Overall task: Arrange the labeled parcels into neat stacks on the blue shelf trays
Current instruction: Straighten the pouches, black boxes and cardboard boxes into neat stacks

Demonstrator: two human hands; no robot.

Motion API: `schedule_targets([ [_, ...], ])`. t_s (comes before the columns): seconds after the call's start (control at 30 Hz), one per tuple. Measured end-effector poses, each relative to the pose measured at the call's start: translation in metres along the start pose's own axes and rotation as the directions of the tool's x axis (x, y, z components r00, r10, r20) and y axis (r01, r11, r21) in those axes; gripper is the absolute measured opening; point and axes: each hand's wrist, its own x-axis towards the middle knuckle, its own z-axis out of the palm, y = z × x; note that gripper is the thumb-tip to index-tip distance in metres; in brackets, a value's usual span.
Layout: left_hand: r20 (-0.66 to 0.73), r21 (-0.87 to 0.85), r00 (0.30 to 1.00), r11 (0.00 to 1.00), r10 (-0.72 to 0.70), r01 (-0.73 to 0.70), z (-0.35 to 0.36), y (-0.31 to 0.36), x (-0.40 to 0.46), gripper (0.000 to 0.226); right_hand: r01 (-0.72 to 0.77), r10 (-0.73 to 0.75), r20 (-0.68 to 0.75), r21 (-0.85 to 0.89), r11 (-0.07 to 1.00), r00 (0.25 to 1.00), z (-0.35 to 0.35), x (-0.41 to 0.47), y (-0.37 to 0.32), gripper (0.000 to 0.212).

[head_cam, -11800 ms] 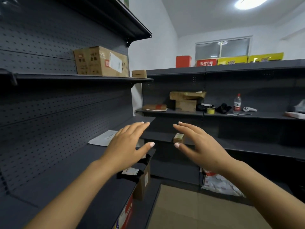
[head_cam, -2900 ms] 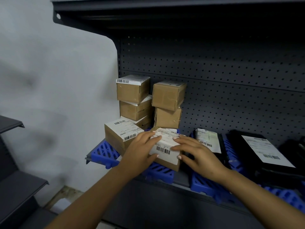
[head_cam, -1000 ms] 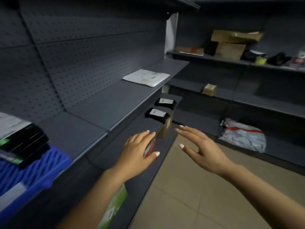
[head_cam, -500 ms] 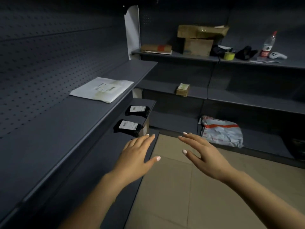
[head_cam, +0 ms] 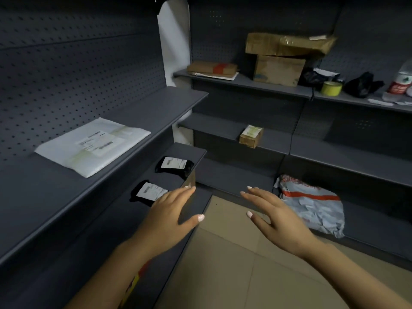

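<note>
Dark grey pegboard shelving (head_cam: pixel 138 121) in corner, tan tiled floor (head_cam: pixel 223 264); white mailer (head_cam: pixel 93 146) on shelf; left hand (head_cam: pixel 169 217), right hand (head_cam: pixel 278 219) spread, holding nothing.

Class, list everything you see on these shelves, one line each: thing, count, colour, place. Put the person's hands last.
white mailer: 1, white, left unit, upper shelf
black parcels: 2, black with white labels, left unit, lower shelf
small box: 1, brown, back unit, middle shelf
grey bag: 1, grey with red stripe, back unit, low shelf
flat carton: 1, brown with red tape, back top shelf
large cartons: 2, brown, stacked, back top shelf
tape roll: 1, yellow, back top shelf
bottle: 1, clear with red label, top shelf, right edge
left hand: open, empty
right hand: open, empty
</note>
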Motion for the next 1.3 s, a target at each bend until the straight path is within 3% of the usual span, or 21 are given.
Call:
schedule_targets([
  [0.23,-0.004,0.061,0.997,0.995,-0.080,0.080,0.014,-0.037,0.101,0.092,0.096,-0.097,0.028,0.038,0.995,0.995,0.014,0.116,0.064,0.049],
  [0.53,0.043,0.043,0.985,0.985,-0.167,0.165,0.047,-0.105,0.220,0.071,0.196,-0.198,0.094,0.037,0.980,0.976,0.035,0.257,0.136,0.055],
  [0.67,0.077,0.060,0.954,0.956,-0.290,0.286,0.055,-0.130,0.247,0.084,0.250,-0.262,0.135,0.099,0.963,0.956,0.049,0.307,0.164,0.055],
  [0.8,0.016,0.088,0.920,0.917,-0.392,0.389,0.065,-0.146,0.271,0.094,0.338,-0.368,0.209,0.167,0.926,0.906,0.068,0.361,0.192,0.053],
  [0.97,-0.127,0.066,0.820,0.821,-0.557,0.568,0.092,-0.152,0.293,0.105,0.458,-0.525,0.276,0.272,0.846,0.805,0.094,0.432,0.232,0.052],
  [1.17,-0.208,-0.005,0.570,0.584,-0.795,0.812,0.124,-0.130,0.309,0.095,0.570,-0.666,0.388,0.344,0.746,0.637,0.123,0.504,0.265,0.054],
  [1.3,-0.229,0.001,0.458,0.470,-0.859,0.883,0.131,-0.134,0.314,0.096,0.635,-0.711,0.416,0.329,0.699,0.567,0.154,0.533,0.266,0.056],
])
